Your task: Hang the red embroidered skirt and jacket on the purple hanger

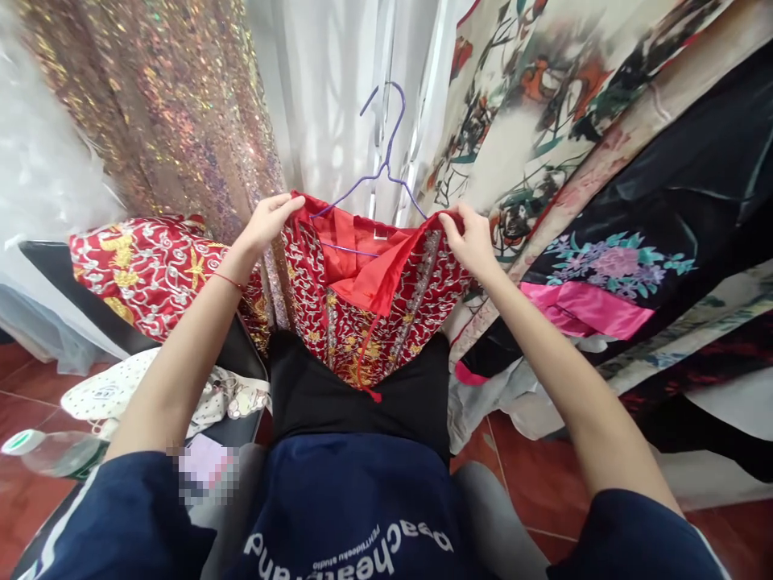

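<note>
Spanning the middle of the scene: one red garment, gold and silver embroidery, red lining, tasselled cord, lower edge over black cloth. Left hand: grip pinched on the garment's left shoulder edge. Right hand: grip pinched on its right shoulder edge. One purple hanger, inside the neckline, hook uppermost. Left: one red embroidered cloth on a dark surface; nearer, one clear bottle. Far left: sequinned fabric. Right: one black garment, floral embroidery.
</note>
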Motion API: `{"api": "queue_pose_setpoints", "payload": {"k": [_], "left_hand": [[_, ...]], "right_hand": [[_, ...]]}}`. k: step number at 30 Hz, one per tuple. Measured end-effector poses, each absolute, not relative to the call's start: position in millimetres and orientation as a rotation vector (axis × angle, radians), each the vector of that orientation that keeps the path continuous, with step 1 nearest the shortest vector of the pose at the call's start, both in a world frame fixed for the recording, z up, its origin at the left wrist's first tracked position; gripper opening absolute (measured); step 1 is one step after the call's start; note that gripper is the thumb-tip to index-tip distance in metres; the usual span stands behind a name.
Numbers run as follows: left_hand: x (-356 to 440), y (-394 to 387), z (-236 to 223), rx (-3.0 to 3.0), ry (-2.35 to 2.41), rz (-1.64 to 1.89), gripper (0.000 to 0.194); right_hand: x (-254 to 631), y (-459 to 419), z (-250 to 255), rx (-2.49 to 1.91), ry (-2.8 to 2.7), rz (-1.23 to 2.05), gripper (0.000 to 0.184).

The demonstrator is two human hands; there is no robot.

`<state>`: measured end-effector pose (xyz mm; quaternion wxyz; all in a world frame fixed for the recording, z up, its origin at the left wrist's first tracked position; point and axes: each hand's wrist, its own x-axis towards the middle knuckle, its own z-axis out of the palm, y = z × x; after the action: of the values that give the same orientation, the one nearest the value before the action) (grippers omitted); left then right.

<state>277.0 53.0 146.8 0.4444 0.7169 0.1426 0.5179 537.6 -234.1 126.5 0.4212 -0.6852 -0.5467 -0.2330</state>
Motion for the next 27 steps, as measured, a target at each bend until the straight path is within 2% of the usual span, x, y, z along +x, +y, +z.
{"api": "queue_pose_setpoints", "payload": {"k": [4, 9, 11, 14, 15, 19, 23, 27], "left_hand": [[275, 57, 148, 2.091, 0.299, 0.992, 0.012], [271, 36, 134, 2.214, 0.345, 1.195, 0.028], [272, 25, 125, 2.166, 0.364, 1.301, 0.041], [276, 19, 117, 2.118, 0.407, 1.404, 0.051], [278, 19, 116, 2.134, 0.414, 1.418, 0.048], [280, 29, 114, 2.232, 0.448, 1.440, 0.023], [277, 29, 112, 2.144, 0.469, 1.573, 0.016], [278, 22, 112, 1.945, 0.497, 1.626, 0.015]], "right_hand": [[531, -227, 112, -1.768, -1.369, -0.743, 0.038], [525, -218, 87, -1.914, -1.562, -0.884, 0.052], [522, -214, 82, -1.935, -1.669, -0.898, 0.056], [515, -203, 86, -1.854, -1.936, -0.894, 0.035], [512, -197, 91, -1.804, -2.019, -0.908, 0.029], [503, -165, 113, -1.562, -2.093, -1.089, 0.022], [496, -135, 131, -1.310, -2.015, -1.246, 0.017], [489, -112, 136, -1.319, -1.970, -1.401, 0.016]]}}
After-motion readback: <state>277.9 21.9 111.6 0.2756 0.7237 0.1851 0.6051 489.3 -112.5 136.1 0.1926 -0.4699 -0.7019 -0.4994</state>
